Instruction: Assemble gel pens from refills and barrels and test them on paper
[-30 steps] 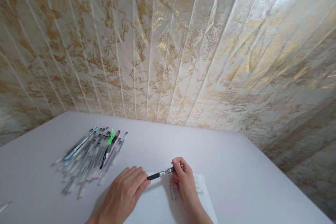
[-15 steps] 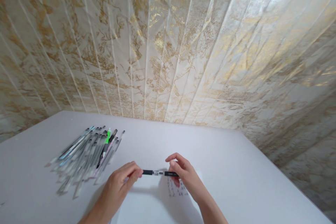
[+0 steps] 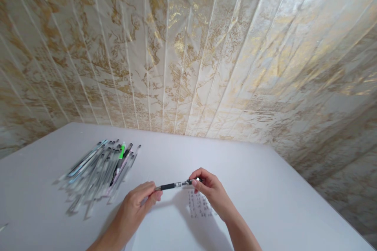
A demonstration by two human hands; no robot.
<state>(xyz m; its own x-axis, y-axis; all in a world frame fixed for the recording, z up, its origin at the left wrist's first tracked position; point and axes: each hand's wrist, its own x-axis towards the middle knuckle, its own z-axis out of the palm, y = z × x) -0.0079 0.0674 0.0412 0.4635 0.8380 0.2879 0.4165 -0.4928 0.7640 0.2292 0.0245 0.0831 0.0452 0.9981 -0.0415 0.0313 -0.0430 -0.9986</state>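
Note:
A black and clear pen [image 3: 172, 186] is held up between both hands, above a white sheet of paper [image 3: 165, 227] with rows of dark handwriting. My left hand [image 3: 141, 201] pinches the metallic tip end. The fingers of my right hand [image 3: 210, 188] are closed on the other end, where a dark part shows between them. Below the right hand the handwriting is partly visible, and shadows of the hands fall over the sheet.
On the left of the white table [image 3: 250, 164] lies a pile of pens [image 3: 100, 168], mostly clear with dark ends, with one bright green pen [image 3: 122, 151]. A small pale tip shows at the far left edge. Behind the table hangs a gold-patterned, pleated sheet [image 3: 182, 55].
The pen's right end has risen and tilts upward. Its separate black piece, earlier held apart in my right hand, no longer shows a gap; the tip end now shows at my left fingers.

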